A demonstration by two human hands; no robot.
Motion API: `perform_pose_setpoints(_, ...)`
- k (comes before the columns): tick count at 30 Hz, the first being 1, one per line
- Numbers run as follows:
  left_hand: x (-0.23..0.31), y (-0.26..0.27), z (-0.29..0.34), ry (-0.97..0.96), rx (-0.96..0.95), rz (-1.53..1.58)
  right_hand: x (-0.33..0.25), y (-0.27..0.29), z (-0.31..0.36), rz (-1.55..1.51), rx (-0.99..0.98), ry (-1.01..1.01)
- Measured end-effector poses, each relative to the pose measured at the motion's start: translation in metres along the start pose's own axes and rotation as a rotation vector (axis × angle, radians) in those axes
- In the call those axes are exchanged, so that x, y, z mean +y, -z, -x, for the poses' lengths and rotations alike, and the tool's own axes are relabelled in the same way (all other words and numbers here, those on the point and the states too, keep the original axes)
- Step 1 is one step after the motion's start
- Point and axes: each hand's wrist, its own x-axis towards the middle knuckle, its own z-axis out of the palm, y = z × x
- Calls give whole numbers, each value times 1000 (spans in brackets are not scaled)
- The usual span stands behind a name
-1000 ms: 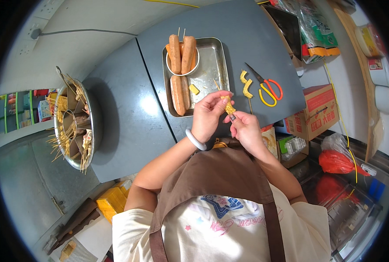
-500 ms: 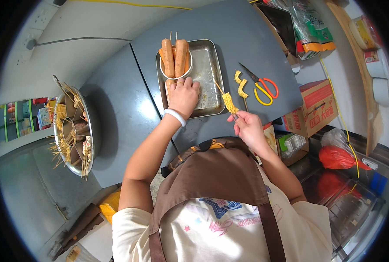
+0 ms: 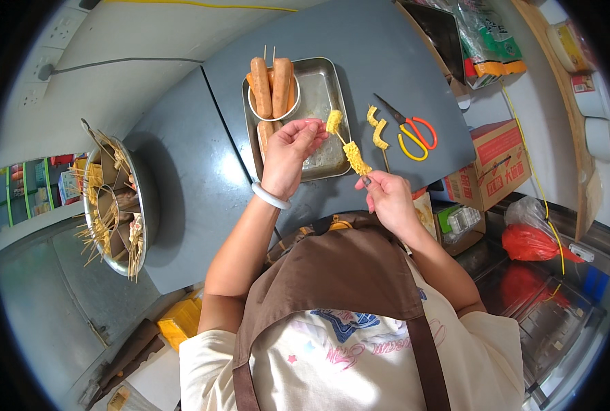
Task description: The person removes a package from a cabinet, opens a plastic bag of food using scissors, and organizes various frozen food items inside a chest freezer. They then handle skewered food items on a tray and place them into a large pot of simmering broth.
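Note:
My left hand (image 3: 293, 152) pinches a small yellow corn piece (image 3: 333, 122) over the right side of a metal tray (image 3: 329, 157). My right hand (image 3: 387, 197), by the tray's near right corner, holds a skewer with another corn piece (image 3: 356, 159) on it. A bare stretch of the wooden skewer (image 3: 343, 139) shows between the two pieces. Whether its tip has entered the left-hand piece is too small to tell. Two curved corn pieces (image 3: 380, 135) lie on the table, right of the tray. In the tray stands a white bowl (image 3: 275, 119) of skewered sausages (image 3: 282, 89); more sausage lies below it.
Scissors with red and yellow handles (image 3: 414, 137) lie on the grey table (image 3: 195, 157), right of the corn. At the left edge stands a divided metal pot (image 3: 147, 205) full of skewers. A cardboard box (image 3: 500, 164) sits beyond the table's right edge.
My left hand has lifted from the tray and moved right and up, now with a corn piece at the skewer's tip. My right hand has barely moved.

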Motion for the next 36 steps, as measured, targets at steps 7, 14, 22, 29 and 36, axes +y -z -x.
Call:
perform_pose_setpoints(7, -3, 1, -2, 52, 13, 117, 2, 0, -1, 70, 3, 47)
perform_pose_setpoints(14, -10, 1, -1, 26, 53, 96, 3, -4, 2, 120, 14, 129)
perform_pose_setpoints(22, -7, 3, 5, 28, 71, 51, 2, -3, 1, 126, -13, 115)
perform_pose_setpoints(29, 8, 17, 4, 291, -96, 218, -3, 3, 2, 42, -110, 62)
perform_pose_setpoints(36, -1, 11, 10, 297, -139, 131, -3, -1, -3, -78, -170, 11)
